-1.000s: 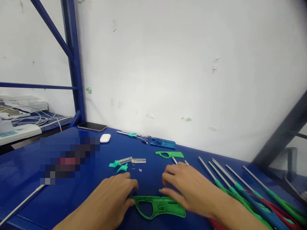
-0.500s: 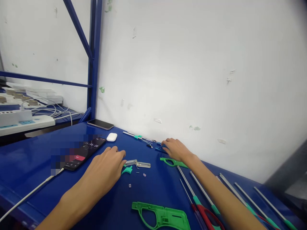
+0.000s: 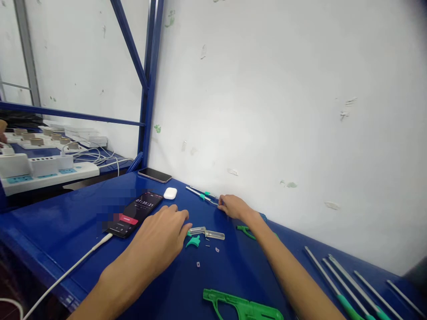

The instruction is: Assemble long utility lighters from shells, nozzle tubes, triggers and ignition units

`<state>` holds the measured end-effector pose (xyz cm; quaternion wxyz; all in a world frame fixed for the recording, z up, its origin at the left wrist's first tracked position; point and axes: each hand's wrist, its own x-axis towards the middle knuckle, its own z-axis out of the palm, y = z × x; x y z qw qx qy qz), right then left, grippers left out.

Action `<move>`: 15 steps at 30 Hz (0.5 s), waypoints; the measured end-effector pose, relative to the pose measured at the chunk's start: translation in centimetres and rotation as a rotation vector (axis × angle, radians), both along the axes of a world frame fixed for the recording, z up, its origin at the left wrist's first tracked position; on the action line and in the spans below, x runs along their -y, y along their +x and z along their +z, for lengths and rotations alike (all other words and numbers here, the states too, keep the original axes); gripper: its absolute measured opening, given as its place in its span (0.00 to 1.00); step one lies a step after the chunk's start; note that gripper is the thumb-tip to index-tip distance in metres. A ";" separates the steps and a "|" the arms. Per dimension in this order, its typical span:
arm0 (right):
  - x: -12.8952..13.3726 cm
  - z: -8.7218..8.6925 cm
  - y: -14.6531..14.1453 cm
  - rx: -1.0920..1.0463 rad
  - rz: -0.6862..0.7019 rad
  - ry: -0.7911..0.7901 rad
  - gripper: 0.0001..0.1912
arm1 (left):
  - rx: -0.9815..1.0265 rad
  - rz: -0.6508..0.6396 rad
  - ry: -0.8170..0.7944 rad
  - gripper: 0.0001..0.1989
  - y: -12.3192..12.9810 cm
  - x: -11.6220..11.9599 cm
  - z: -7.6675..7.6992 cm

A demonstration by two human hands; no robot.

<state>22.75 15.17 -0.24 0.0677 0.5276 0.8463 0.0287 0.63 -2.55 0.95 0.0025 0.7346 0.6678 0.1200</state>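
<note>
My left hand rests over the blue table, fingers loosely bent and thumb apart from the index finger, with nothing visible in it. Beside its thumb lie a teal trigger and clear plastic tanks. My right hand is closed at the wired end of the slim metal rods with teal clips near the wall. Its fingertips hide whatever they pinch. A green lighter handle shell is partly behind the right forearm. Another green handle shell lies at the front.
Small loose parts are scattered mid-table. A phone showing a timer, with a white cable, lies left; a white earbud case and second phone sit behind it. Several long-rod lighters lie right. Power strips stand far left.
My right hand has shifted left from the blue pieces to the wired end of the metal rods. My left hand stays near the teal trigger. The view has turned left.
</note>
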 end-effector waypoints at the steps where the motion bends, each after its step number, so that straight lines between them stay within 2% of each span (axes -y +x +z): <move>1: 0.3 0.3 0.4 0.004 -0.003 -0.030 0.19 | 0.001 0.000 0.002 0.14 -0.1 0.0 0.0; 4: 1.3 1.3 1.5 0.023 -0.017 -0.094 0.18 | 0.007 0.002 0.003 0.14 -0.1 0.2 0.0; 7: 2.0 1.6 1.4 0.012 -0.008 -0.060 0.19 | 0.010 -0.005 0.005 0.14 0.2 0.3 -0.1; 15: 2.0 0.1 -2.2 -0.046 0.018 0.097 0.19 | 0.016 -0.026 0.050 0.13 0.0 -0.2 -0.7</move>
